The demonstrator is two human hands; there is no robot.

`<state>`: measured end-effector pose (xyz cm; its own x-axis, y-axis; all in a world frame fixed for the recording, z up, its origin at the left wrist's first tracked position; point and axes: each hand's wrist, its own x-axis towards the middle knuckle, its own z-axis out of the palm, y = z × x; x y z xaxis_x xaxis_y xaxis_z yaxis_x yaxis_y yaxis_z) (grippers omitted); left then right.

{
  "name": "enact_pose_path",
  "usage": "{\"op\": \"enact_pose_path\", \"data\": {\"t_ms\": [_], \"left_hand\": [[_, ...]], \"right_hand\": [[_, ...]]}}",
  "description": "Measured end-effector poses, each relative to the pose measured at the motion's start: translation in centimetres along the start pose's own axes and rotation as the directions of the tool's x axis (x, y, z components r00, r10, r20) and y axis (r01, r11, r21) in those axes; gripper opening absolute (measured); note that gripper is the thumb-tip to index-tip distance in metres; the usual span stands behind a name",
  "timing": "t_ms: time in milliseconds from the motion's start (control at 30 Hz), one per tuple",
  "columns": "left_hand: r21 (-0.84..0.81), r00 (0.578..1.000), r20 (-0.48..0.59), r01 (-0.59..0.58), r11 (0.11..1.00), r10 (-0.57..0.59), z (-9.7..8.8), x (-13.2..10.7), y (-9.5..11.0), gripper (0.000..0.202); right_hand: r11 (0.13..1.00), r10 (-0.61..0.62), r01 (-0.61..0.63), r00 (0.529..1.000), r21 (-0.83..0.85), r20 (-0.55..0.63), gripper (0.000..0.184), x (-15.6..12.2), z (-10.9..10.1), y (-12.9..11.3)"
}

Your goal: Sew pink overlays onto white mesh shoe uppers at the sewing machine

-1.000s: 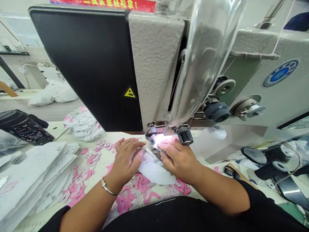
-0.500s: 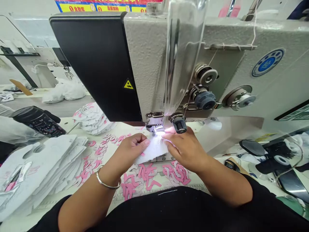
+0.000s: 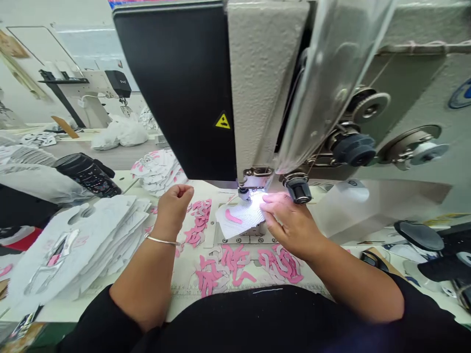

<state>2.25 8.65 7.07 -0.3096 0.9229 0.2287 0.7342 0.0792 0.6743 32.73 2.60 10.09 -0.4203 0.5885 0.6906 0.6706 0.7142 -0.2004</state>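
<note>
That mesh scrap [image 3: 239,219] looks light and floppy, so the right hand [image 3: 290,224] pins it flat with open fingers, while the left hand [image 3: 174,211] sits loosely curled off it.

Sewing machine [image 3: 265,73] cut off above, mesh patch [image 3: 237,220] partly under right hand [image 3: 290,220]

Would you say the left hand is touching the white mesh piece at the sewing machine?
No, the left hand is curled and lifted, apart from the white mesh piece; the right hand rests on it.
</note>
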Motion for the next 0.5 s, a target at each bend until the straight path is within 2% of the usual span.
{"op": "enact_pose_path", "data": {"t_ms": [100, 200, 367, 500], "left_hand": [[0.148, 0.992, 0.127, -0.001, 0.989, -0.018, 0.9, 1.6, -3.2, 0.022], [0.262, 0.98, 0.196, -0.025, 0.965, -0.028, 2.2, 2.2, -4.6, 0.018], [0.343, 0.964, 0.26, -0.04, 0.938, -0.054, 3.8, 2.1, -4.9, 0.01], [0.316, 0.955, 0.29, -0.032, 0.948, -0.064, 3.2, 1.9, -4.5, 0.01]], "right_hand": [[1.0, -0.023, 0.023, 0.999, -0.005, -0.03, 0.013, -0.1, 0.5, 0.1], [0.999, -0.041, 0.04, 0.997, -0.013, -0.06, 0.014, -0.2, 0.9, 0.3], [0.999, -0.042, 0.039, 0.996, -0.033, -0.076, 0.018, -0.6, 1.2, 0.6], [0.999, -0.042, 0.04, 0.996, -0.024, -0.077, 0.017, -0.5, 1.1, 0.5]]}}
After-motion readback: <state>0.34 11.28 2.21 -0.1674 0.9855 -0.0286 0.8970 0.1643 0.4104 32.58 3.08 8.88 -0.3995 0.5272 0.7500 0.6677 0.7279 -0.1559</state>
